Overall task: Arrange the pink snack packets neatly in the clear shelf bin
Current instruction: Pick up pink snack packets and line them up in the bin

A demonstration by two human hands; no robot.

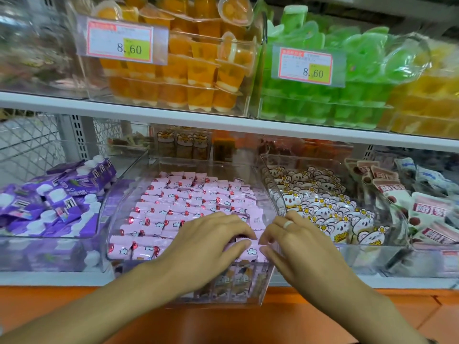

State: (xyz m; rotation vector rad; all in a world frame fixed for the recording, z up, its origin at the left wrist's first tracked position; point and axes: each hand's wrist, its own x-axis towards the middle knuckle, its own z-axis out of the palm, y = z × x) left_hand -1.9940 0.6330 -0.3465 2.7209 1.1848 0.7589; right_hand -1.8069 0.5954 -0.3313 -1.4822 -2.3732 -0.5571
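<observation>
Beyond the fingertips, the pink snack packets already lie in fairly even rows across the clear shelf bin. Left hand and right hand meet at its front right corner, fingers curled, pinching loose packets there; seemingly only this corner remains untidy.

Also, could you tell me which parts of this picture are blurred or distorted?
Head view: the upper left corner is smeared, the white shelf edge bows from the wide lens; pink snack packets and both hands, left and right, are sharp.
</observation>
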